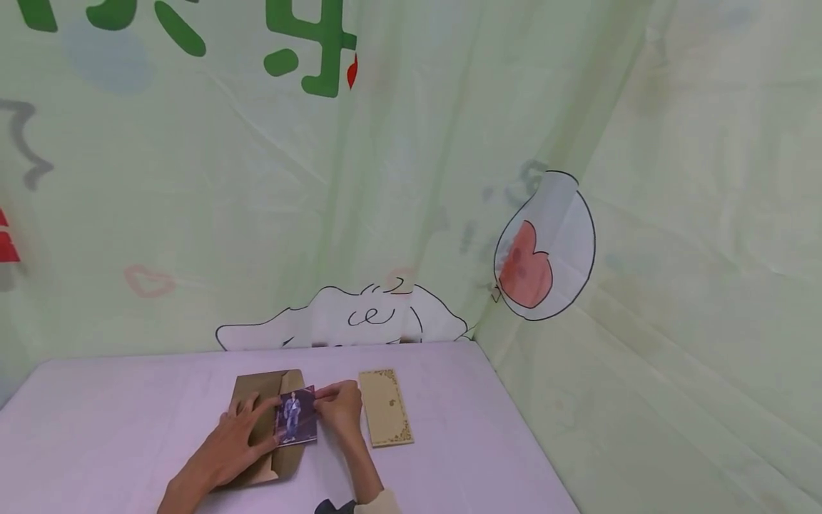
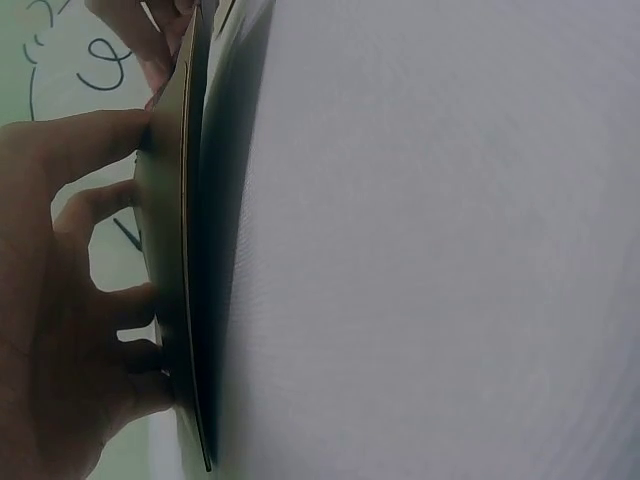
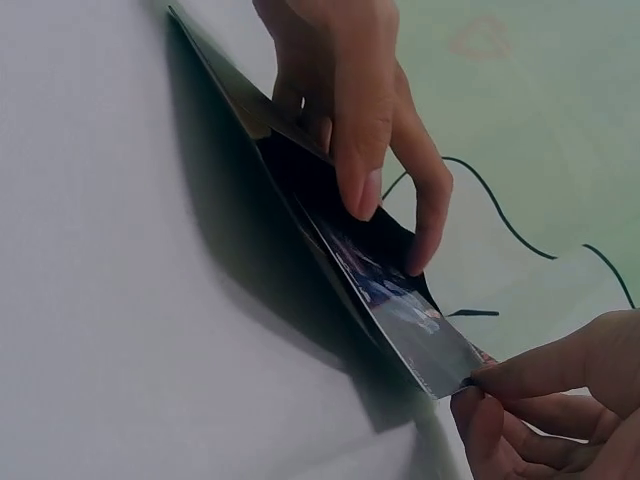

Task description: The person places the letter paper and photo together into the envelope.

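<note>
A dark photo card (image 1: 297, 416) showing a standing figure lies over the flap side of a brown envelope (image 1: 247, 385). My right hand (image 1: 340, 410) pinches the card's right edge between thumb and fingers; the right wrist view shows the card (image 3: 400, 315) with its corner in the right hand (image 3: 560, 400). My left hand (image 1: 234, 442) is spread over the envelope, thumb and index fingertips at the card's left side. In the left wrist view the left hand (image 2: 70, 260) has its fingertips resting on the envelope (image 2: 172, 220).
A cream card with an ornate gold border (image 1: 387, 407) lies to the right of my right hand on the pale table (image 1: 115, 421). Behind the table hangs a light green curtain (image 1: 225, 178) with printed drawings.
</note>
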### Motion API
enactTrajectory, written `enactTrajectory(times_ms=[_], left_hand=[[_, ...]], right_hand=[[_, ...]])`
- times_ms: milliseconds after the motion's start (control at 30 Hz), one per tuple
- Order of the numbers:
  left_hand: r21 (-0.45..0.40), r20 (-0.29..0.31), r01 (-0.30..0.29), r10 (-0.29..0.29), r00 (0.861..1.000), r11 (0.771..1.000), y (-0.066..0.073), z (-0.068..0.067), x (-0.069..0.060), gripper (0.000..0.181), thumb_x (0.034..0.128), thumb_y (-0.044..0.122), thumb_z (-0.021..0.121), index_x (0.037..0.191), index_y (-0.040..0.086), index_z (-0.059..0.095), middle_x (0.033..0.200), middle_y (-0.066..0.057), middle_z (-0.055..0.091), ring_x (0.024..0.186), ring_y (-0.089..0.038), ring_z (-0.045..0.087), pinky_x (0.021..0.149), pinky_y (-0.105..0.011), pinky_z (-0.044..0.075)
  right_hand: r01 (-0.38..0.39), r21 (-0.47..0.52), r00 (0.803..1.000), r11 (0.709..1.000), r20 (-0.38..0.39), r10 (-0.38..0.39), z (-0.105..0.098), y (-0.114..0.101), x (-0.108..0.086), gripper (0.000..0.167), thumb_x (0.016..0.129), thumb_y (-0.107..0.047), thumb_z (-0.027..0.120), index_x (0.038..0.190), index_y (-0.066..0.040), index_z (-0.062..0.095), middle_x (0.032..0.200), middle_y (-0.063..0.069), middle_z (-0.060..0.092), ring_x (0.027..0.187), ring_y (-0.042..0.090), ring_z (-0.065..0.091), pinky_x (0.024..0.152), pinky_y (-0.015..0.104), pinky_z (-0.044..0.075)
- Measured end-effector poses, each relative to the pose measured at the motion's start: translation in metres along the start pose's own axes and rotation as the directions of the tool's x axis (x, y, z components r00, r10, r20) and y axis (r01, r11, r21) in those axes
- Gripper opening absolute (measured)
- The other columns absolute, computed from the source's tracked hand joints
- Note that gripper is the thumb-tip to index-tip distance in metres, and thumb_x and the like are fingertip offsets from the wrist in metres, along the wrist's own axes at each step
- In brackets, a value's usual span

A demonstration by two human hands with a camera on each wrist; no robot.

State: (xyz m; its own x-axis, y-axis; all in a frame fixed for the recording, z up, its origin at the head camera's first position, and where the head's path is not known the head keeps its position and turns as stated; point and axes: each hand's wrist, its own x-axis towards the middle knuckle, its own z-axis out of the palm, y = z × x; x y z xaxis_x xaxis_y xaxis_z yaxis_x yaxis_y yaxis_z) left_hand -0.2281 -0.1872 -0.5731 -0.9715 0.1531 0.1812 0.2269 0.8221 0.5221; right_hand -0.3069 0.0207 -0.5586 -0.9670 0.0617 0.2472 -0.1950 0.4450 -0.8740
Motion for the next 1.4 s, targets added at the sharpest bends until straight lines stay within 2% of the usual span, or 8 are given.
enactTrajectory(times_ms=[133, 233, 433, 500, 767, 967, 1100, 1400], left_hand=[[0.006, 0.000, -0.003, 0.003, 1.000, 1.000, 0.000, 0.003, 0.000, 0.069, 0.0995, 0.062, 0.069, 0.157, 0.025, 0.057, 0.161, -0.038, 0.047, 0.142, -0.073, 0.044, 0.104, -0.082, 0.045], [0.008, -0.012, -0.017, 0.017, 1.000, 1.000, 0.000, 0.002, -0.002, 0.069, 0.0993, 0.060, 0.070, 0.157, 0.024, 0.057, 0.160, -0.038, 0.048, 0.141, -0.072, 0.046, 0.102, -0.081, 0.048], [0.011, -0.034, -0.023, 0.023, 0.999, 1.000, -0.001, 0.000, -0.003, 0.069, 0.0984, 0.057, 0.073, 0.157, 0.023, 0.058, 0.159, -0.037, 0.049, 0.140, -0.068, 0.048, 0.097, -0.077, 0.052], [0.006, -0.033, -0.019, 0.019, 0.999, 1.000, -0.001, 0.000, -0.002, 0.069, 0.0983, 0.057, 0.073, 0.157, 0.025, 0.058, 0.159, -0.037, 0.049, 0.141, -0.067, 0.048, 0.096, -0.076, 0.052], [-0.001, -0.055, -0.049, 0.049, 0.997, 0.999, -0.003, 0.002, -0.002, 0.066, 0.0981, 0.055, 0.074, 0.156, 0.028, 0.059, 0.157, -0.036, 0.052, 0.139, -0.067, 0.050, 0.094, -0.075, 0.053], [0.005, -0.033, -0.023, 0.023, 0.999, 1.000, -0.002, 0.001, -0.002, 0.066, 0.0983, 0.056, 0.073, 0.155, 0.026, 0.059, 0.159, -0.036, 0.051, 0.140, -0.070, 0.048, 0.098, -0.078, 0.050], [0.005, -0.006, 0.000, 0.000, 1.000, 1.000, -0.001, 0.000, -0.002, 0.068, 0.0985, 0.058, 0.072, 0.156, 0.024, 0.059, 0.159, -0.037, 0.050, 0.142, -0.069, 0.047, 0.097, -0.079, 0.051], [0.001, -0.030, -0.021, 0.021, 0.999, 1.000, -0.002, 0.001, -0.002, 0.069, 0.0983, 0.055, 0.073, 0.156, 0.019, 0.059, 0.158, -0.037, 0.051, 0.142, -0.073, 0.044, 0.108, -0.081, 0.042]], right_hand=[[0.080, -0.031, 0.996, 0.996, -0.044, -0.081, 0.014, 0.017, 0.001, 0.018, 0.065, 0.009, 0.082, 0.070, -0.009, 0.083, 0.058, -0.006, 0.072, 0.050, -0.001, 0.059, 0.050, 0.020, 0.049], [0.050, -0.019, 0.999, 0.999, -0.015, -0.051, 0.024, 0.025, 0.004, 0.020, 0.065, 0.009, 0.084, 0.068, -0.010, 0.082, 0.056, -0.006, 0.072, 0.047, -0.001, 0.059, 0.048, 0.022, 0.051], [-0.084, 0.073, 0.994, 0.994, 0.073, 0.079, 0.028, -0.003, -0.005, 0.016, 0.071, 0.014, 0.083, 0.073, -0.001, 0.082, 0.055, -0.002, 0.070, 0.042, -0.002, 0.054, 0.043, 0.021, 0.049], [-0.069, 0.078, 0.995, 0.995, 0.081, 0.063, 0.027, -0.014, -0.011, 0.014, 0.071, 0.016, 0.082, 0.075, 0.002, 0.082, 0.055, 0.000, 0.070, 0.040, -0.001, 0.055, 0.042, 0.022, 0.050], [0.010, 0.029, 0.998, 1.000, 0.070, -0.012, 0.038, -0.011, -0.018, 0.019, 0.070, 0.016, 0.086, 0.072, -0.002, 0.082, 0.054, -0.003, 0.069, 0.038, 0.001, 0.056, 0.039, 0.020, 0.047], [-0.016, 0.055, 0.996, 0.998, 0.088, 0.011, 0.041, -0.022, -0.022, 0.018, 0.070, 0.016, 0.086, 0.070, -0.002, 0.081, 0.054, -0.002, 0.068, 0.038, 0.000, 0.056, 0.040, 0.021, 0.049], [0.009, 0.019, 0.999, 1.000, 0.045, -0.010, 0.049, -0.018, -0.021, 0.019, 0.066, 0.014, 0.087, 0.066, -0.004, 0.080, 0.050, -0.005, 0.066, 0.036, -0.002, 0.053, 0.038, 0.020, 0.046], [-0.036, 0.021, 0.998, 0.999, 0.044, 0.035, 0.056, -0.021, -0.020, 0.021, 0.065, 0.015, 0.083, 0.065, -0.006, 0.079, 0.049, -0.008, 0.065, 0.036, -0.004, 0.051, 0.040, 0.018, 0.044]])
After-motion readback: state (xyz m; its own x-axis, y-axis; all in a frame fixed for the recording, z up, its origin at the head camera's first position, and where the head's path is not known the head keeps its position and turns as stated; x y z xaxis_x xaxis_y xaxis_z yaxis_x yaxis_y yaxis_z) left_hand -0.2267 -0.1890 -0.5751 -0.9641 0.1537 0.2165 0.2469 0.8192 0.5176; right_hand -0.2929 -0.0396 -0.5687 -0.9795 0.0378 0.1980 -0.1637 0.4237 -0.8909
